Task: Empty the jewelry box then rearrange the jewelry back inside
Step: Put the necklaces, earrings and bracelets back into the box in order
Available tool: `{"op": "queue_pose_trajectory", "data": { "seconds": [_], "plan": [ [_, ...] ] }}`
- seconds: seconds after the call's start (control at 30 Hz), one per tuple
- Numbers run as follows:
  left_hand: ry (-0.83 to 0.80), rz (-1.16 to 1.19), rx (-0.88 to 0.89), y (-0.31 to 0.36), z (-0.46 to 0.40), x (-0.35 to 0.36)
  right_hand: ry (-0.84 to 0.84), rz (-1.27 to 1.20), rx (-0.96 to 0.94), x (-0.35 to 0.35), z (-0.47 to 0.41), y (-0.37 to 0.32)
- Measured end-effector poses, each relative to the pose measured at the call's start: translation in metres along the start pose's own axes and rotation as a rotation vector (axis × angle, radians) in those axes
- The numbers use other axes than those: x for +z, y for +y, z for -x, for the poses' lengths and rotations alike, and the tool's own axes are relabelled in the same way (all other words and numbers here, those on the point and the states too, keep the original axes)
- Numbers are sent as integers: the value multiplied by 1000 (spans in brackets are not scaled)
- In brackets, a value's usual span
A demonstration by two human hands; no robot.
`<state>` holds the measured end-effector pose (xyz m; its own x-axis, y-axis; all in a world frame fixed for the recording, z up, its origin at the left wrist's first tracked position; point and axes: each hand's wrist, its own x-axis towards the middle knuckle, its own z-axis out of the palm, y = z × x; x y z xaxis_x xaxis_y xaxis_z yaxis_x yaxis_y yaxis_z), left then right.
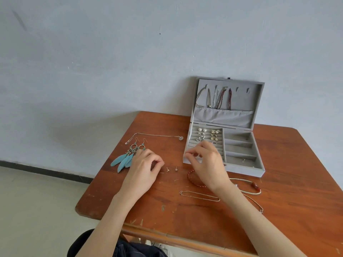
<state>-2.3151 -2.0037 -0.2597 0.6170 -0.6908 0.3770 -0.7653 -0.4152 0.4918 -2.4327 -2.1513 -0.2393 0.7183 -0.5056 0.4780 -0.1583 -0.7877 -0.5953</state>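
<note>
A grey jewelry box (245, 170) stands open on the wooden table (297, 201), with several earrings (209, 135) in its ring rolls and necklaces (220, 98) hanging in the lid. My right hand (206, 162) hovers over the box's front left corner, thumb and fingers pinched; whether they hold anything I cannot tell. My left hand (146, 166) rests curled on the table beside blue feather earrings (126, 157). Two small studs (171, 169) lie between my hands. A red bead bracelet (194, 179) is partly hidden under my right wrist.
A thin silver chain (157, 136) lies at the far left of the table. Gold chains (200, 195) and a cord necklace with red beads (255, 186) lie in front of the box. The wall stands right behind the box. The table's front edge is near my lap.
</note>
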Motion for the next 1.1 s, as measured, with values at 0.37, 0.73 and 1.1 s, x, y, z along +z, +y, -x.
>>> {"op": "queue_pose_trajectory", "data": {
  "seconds": [0.37,0.73,1.1],
  "plan": [
    [-413,126,-177,74,-91,21,-134,99,300,-24,-44,45],
    [-476,-36,-225,74,-112,40,-154,140,335,-16,-46,54],
    [-338,-92,-182,73,-107,51,-104,190,313,-12,-46,54]
  ]
}}
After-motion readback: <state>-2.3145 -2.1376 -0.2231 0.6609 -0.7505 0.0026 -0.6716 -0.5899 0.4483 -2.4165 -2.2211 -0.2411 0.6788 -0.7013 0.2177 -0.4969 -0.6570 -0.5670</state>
